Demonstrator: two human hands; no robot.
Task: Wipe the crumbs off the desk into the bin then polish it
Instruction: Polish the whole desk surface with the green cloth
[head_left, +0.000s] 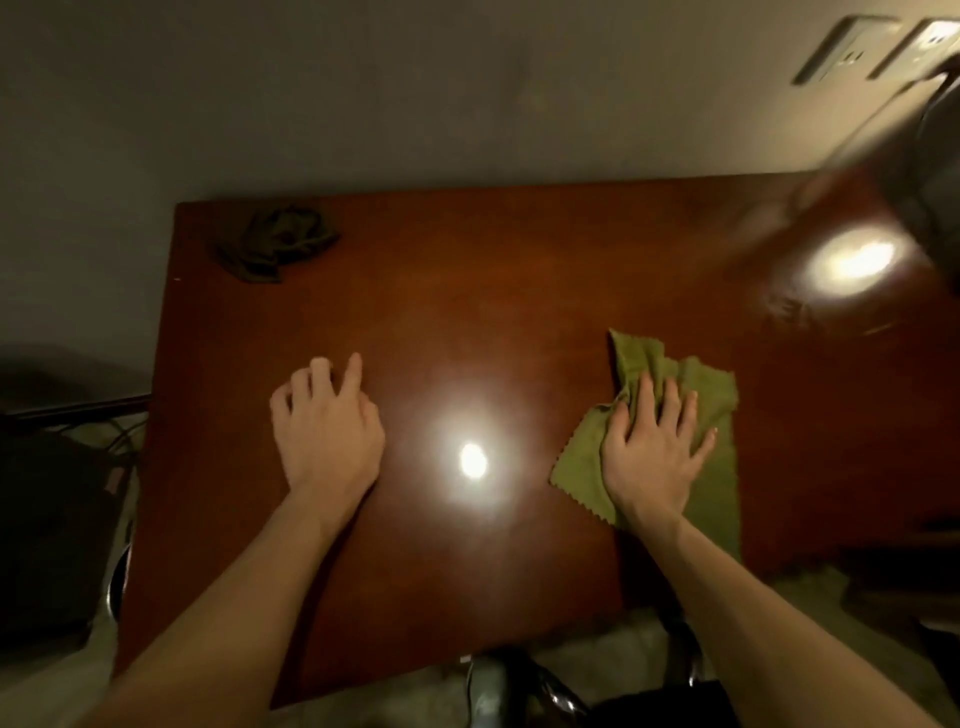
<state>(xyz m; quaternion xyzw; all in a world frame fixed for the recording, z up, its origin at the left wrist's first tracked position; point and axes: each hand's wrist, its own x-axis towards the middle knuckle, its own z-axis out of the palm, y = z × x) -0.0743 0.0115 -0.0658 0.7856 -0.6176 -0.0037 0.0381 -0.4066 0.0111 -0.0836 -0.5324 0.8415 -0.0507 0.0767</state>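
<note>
Green cloth (691, 415): spread, partly bunched, on the right half of the brown desk (467, 312), pressed flat under the right hand (652, 457), fingers splayed and nothing gripped. Left hand (324, 431): rested on bare wood left of centre, fingers loosely curled, nothing held. Second, darker crumpled cloth (275, 244): laid at the far left corner, well apart from both.

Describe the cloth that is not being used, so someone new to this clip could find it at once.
Start at the reddish-brown desk and go to its far left corner, by the wall. The spare cloth lies there crumpled in a dark heap, with no hand on it. The other green cloth is spread flat under the right hand.
</note>
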